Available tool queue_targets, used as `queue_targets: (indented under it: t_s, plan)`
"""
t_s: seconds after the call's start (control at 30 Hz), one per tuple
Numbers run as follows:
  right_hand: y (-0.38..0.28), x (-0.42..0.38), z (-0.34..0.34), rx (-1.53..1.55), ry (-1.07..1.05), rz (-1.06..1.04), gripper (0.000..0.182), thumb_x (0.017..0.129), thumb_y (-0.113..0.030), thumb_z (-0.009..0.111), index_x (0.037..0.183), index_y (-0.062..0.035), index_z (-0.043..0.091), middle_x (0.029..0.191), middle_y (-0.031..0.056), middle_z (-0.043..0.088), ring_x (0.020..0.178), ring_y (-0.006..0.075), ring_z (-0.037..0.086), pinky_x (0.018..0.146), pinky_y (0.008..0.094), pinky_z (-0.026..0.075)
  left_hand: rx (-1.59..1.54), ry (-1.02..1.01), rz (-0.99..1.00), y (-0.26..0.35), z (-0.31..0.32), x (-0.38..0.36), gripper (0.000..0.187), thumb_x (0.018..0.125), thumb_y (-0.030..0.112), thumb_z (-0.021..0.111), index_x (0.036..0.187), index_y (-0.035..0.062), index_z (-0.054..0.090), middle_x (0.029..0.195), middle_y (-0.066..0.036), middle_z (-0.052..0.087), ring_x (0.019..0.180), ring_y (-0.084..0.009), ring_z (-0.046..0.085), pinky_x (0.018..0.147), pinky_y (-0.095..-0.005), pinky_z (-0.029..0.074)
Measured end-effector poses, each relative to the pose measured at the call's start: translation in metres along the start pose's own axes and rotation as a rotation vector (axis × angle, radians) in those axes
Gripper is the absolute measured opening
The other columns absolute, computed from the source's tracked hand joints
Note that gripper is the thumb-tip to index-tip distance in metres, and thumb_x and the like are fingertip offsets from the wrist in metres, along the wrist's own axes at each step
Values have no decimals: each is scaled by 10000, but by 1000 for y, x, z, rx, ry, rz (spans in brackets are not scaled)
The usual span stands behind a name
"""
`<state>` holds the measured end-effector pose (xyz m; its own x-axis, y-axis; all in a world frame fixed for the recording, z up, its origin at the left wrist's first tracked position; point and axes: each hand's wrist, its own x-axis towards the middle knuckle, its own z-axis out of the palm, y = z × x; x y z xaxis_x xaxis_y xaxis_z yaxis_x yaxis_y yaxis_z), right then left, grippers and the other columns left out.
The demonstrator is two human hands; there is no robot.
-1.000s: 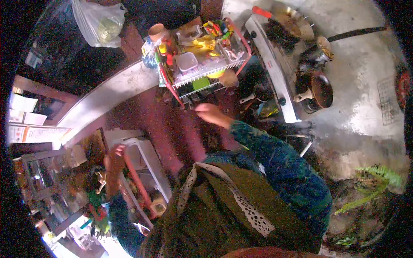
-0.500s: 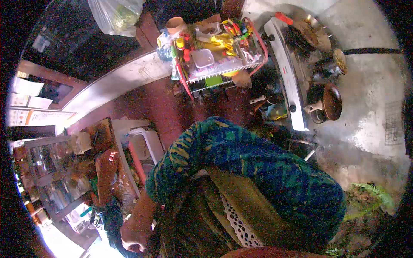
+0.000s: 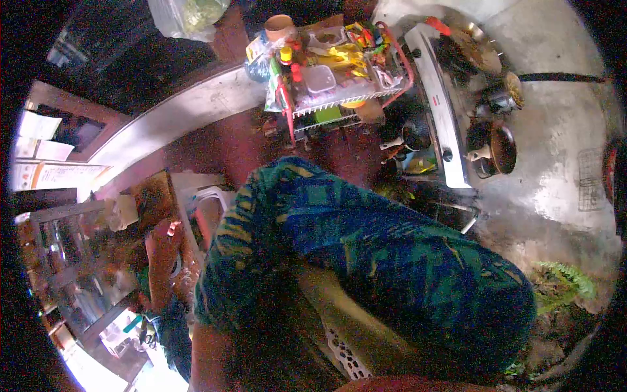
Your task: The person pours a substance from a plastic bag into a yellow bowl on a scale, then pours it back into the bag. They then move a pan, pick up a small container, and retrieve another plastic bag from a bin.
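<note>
My left hand (image 3: 166, 236) is at the left, beside a brown board (image 3: 155, 199) and a whitish-brown surface. Its fingers look curled in, with pale fingertips showing; anything inside them is too small and dark to make out. My right forearm (image 3: 211, 356) comes down out of a blue-green patterned sleeve (image 3: 379, 255) and leaves the picture at the bottom. The right hand itself is out of view. Below the sleeve lies an olive-brown cloth with a white lace strip (image 3: 346, 356).
A wire rack (image 3: 343, 101) holds packets, bottles and a plastic tub (image 3: 320, 79). To its right are a white-fronted stove (image 3: 439, 108) and a brown pan (image 3: 503, 149). A glass-fronted cabinet (image 3: 81, 251) stands left; a plastic bag (image 3: 189, 16) hangs above.
My right forearm has moved down, taking the right hand out of view. Its sleeve reaches further left. The view has shifted slightly; my left hand stays near the board.
</note>
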<state>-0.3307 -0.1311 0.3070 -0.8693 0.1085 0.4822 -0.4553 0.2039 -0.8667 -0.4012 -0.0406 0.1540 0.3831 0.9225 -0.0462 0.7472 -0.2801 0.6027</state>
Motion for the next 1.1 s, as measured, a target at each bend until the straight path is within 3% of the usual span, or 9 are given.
queue_targets:
  t_s: [0.43,0.63,0.77,0.83,0.87,0.9,0.93,0.97,1.1]
  plan:
    - [-23,-26,-35,67,-24,148,480,786,-370,561,1135,-54,464,1096,185,499,887,221,532,764,319,426,-7,-32,59,66,-70,22,207,858,229,542,937,54,618,820,-110,644,708,-231,616,643,-338,485]
    - [-41,-89,-71,395,-17,301,534,801,-407,553,1183,-50,446,1155,200,485,918,216,523,789,311,422,86,-179,32,-4,-38,-4,302,819,329,563,1000,93,618,973,-121,630,860,-309,611,727,-398,482]
    - [5,-179,-101,834,486,665,569,811,-432,547,1216,-48,434,1195,209,475,939,212,517,805,305,419,-217,-252,-358,17,-9,-80,309,779,268,553,1059,143,590,934,-111,631,836,-292,608,728,-390,482]
    - [67,-300,-100,1014,801,819,461,886,-311,457,1274,-70,397,1266,153,460,1022,177,517,792,273,435,-434,14,-277,-24,87,-139,299,731,221,576,1027,195,617,881,-64,641,790,-239,622,674,-355,491]
    - [84,-333,-92,839,1117,1115,431,898,-352,427,1256,-113,423,1267,107,471,982,137,509,738,275,425,-453,66,-514,2,89,-155,221,752,187,557,961,185,631,822,-61,639,717,-261,620,625,-363,502]
    - [110,-405,-90,1029,1047,985,386,910,-351,393,1231,-143,450,1260,72,485,943,107,501,720,284,417,-477,124,-534,6,95,-173,224,744,160,555,956,171,627,810,-54,634,710,-257,618,642,-367,505]
    - [124,-423,-86,545,1193,1486,377,905,-330,403,1221,-131,453,1202,64,508,971,106,491,736,261,407,-443,247,-545,7,112,-190,225,748,152,552,962,170,621,809,-70,630,702,-270,613,631,-379,500]
    - [149,-566,-88,1069,561,1694,361,849,-372,514,1070,-89,548,989,60,591,771,154,542,634,295,459,-484,292,-652,57,146,-228,184,759,176,555,932,162,614,788,-73,623,705,-282,610,633,-391,496]
    - [177,-605,-61,242,605,2060,326,847,-354,505,1038,-91,538,927,50,581,723,141,535,567,278,432,-459,310,-995,145,189,-298,139,776,252,561,838,131,588,758,-103,608,720,-318,599,640,-418,484]
